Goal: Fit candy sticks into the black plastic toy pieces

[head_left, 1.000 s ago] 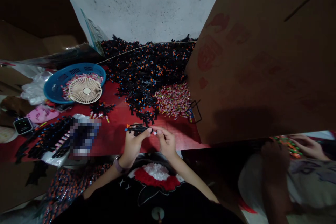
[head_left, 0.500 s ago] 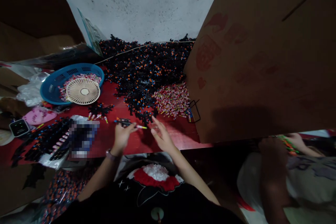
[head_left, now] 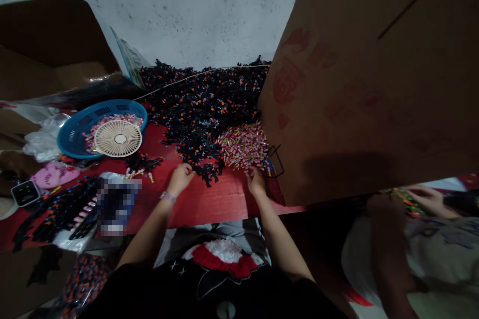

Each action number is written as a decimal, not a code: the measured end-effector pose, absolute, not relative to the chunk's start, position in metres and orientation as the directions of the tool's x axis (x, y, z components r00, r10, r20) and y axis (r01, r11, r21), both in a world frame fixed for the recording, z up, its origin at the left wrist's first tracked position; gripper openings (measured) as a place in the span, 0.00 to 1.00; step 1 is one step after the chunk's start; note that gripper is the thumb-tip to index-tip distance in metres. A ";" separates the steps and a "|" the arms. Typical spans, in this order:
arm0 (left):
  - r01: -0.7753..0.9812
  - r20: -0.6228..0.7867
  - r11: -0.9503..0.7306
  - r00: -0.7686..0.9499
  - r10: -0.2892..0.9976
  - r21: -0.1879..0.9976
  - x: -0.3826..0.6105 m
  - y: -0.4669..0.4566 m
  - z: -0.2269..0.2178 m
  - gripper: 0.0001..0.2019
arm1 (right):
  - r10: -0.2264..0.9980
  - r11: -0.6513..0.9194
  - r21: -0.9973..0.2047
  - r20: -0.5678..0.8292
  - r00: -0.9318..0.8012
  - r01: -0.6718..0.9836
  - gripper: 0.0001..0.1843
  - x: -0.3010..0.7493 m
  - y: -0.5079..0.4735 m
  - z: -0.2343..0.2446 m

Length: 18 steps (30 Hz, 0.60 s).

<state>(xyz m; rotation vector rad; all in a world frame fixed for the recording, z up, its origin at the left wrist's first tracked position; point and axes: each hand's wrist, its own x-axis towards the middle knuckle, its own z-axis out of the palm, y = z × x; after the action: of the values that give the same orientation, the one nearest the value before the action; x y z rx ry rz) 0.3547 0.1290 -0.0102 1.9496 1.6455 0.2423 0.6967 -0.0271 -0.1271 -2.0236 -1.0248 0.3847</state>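
My left hand (head_left: 180, 179) rests at the near edge of a heap of black plastic pieces with orange and blue tips (head_left: 202, 114), its fingers curled on the pieces. My right hand (head_left: 256, 182) reaches the lower edge of a pile of pink-and-white striped sticks (head_left: 243, 145). Its fingertips touch that pile. Both hands are over a red tabletop (head_left: 202, 204). My fingers hide whatever might be in either hand.
A tall cardboard sheet (head_left: 355, 84) stands to the right. A blue basket (head_left: 71, 132) holds striped sticks beneath a cream fan (head_left: 118, 138). Black strips and a blurred package (head_left: 116, 207) lie at left. A co-worker's hand (head_left: 430, 200) works at lower right.
The black piece and striped stick held in my left hand earlier no longer show. My hands have moved apart and forward, the left to the black heap and the right to the striped pile.
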 end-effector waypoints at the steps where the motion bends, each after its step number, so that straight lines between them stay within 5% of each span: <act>1: 0.846 -0.262 -0.074 0.244 0.934 0.527 0.373 0.115 -0.020 0.10 | 0.794 -0.320 -0.774 0.096 0.600 0.547 0.19 0.697 -0.028 -0.127; 7: 0.820 -0.349 0.051 0.186 0.918 0.570 0.415 0.083 -0.053 0.13 | 0.868 -0.235 -0.747 0.127 0.481 0.622 0.09 0.693 -0.041 -0.126; 12: 0.661 -0.395 0.176 0.197 0.897 0.730 0.390 0.074 -0.057 0.16 | 0.858 -0.209 -0.746 0.170 0.485 0.632 0.18 0.662 -0.060 -0.118; 18: 0.296 -0.501 0.422 0.288 0.816 0.857 0.368 0.046 -0.056 0.24 | 0.910 -0.055 -0.952 0.077 0.407 0.302 0.29 0.582 -0.069 -0.096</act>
<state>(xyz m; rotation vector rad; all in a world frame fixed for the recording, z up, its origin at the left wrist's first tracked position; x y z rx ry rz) 0.3681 0.0465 -0.0564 1.1367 1.2821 0.4720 0.5816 -0.0692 -0.0962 -1.5948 -1.0988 0.7116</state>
